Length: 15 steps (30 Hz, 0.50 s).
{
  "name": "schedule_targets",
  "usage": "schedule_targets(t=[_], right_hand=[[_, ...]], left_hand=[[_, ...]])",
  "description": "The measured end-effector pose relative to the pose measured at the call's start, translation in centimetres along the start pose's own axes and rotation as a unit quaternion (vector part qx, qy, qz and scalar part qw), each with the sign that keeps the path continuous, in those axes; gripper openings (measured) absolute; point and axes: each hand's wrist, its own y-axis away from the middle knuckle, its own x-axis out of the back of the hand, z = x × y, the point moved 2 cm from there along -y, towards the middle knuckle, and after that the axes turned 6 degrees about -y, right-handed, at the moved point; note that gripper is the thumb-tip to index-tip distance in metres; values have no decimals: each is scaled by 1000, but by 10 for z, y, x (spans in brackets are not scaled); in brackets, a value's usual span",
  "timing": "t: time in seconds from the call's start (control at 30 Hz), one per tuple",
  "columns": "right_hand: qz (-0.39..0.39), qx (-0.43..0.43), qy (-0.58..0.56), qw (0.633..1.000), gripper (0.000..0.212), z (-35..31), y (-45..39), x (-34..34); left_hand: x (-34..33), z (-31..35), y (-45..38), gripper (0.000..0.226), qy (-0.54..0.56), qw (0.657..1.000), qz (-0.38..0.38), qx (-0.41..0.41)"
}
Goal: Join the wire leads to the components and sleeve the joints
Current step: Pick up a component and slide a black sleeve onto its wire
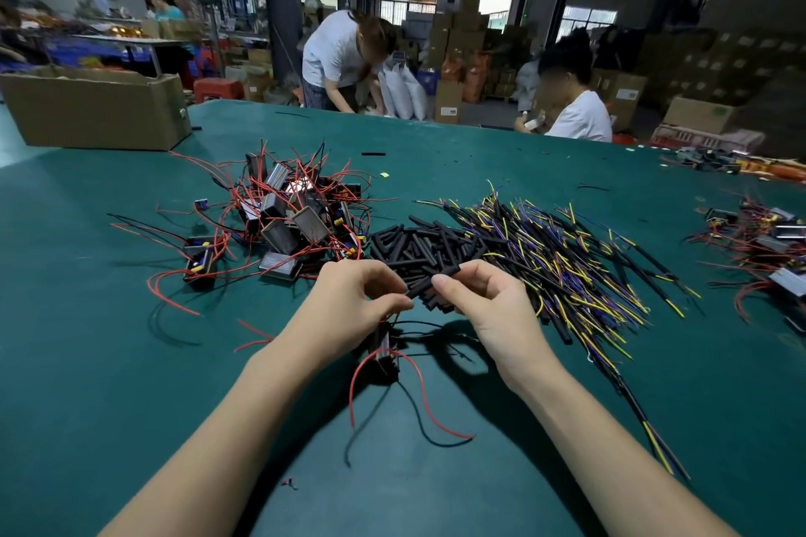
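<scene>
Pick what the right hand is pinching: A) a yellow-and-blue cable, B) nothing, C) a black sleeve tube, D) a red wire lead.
C: the right hand pinches a short black sleeve tube between thumb and forefinger, above the pile of black sleeves.

Component (pixel 386 355) top hidden under left hand (pixel 353 305); right-side pile (pixel 767 249) cut by frame edge (background boxes blurred).

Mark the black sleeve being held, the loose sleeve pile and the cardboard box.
black sleeve (pixel 432 281), head view, middle of the tube between the hands
sleeve pile (pixel 418 242), head view, centre of the heap
cardboard box (pixel 93 113), head view, front wall
</scene>
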Motion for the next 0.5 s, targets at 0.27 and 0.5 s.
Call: schedule_targets(t=[0.27,0.5], right_hand=[[-17,8,51,999,11,-1,2,-4],[22,45,6,999,9,-6,2,3]], left_hand=[[-8,0,3,13,30,999,0,-20],[-6,0,3,13,-10,999,-5,-53]])
